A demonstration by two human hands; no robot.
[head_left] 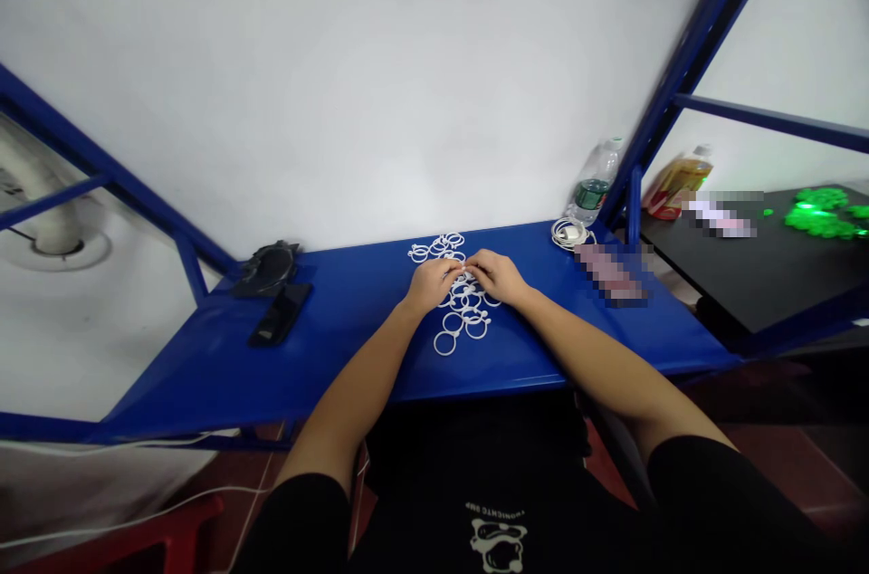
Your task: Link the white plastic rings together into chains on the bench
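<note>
Several thin white plastic rings (444, 343) with small tabs lie in a loose pile on the blue table (339, 330). Over the middle of that pile, my left hand (432, 282) and my right hand (499, 277) meet at the fingertips. Both hands are closed in a pinch, and a small white piece shows between them, seemingly part of a white ring. My fingers cover most of it. More rings lie beyond my hands near the wall and in front of them.
On the left lie a black phone (280, 314) and a dark bundle (268, 268). To the right are a coiled white cable with a charger (570, 234), a water bottle (592, 189) and a blurred-out item (611, 273). Blue frame posts (633, 207) rise beside the table.
</note>
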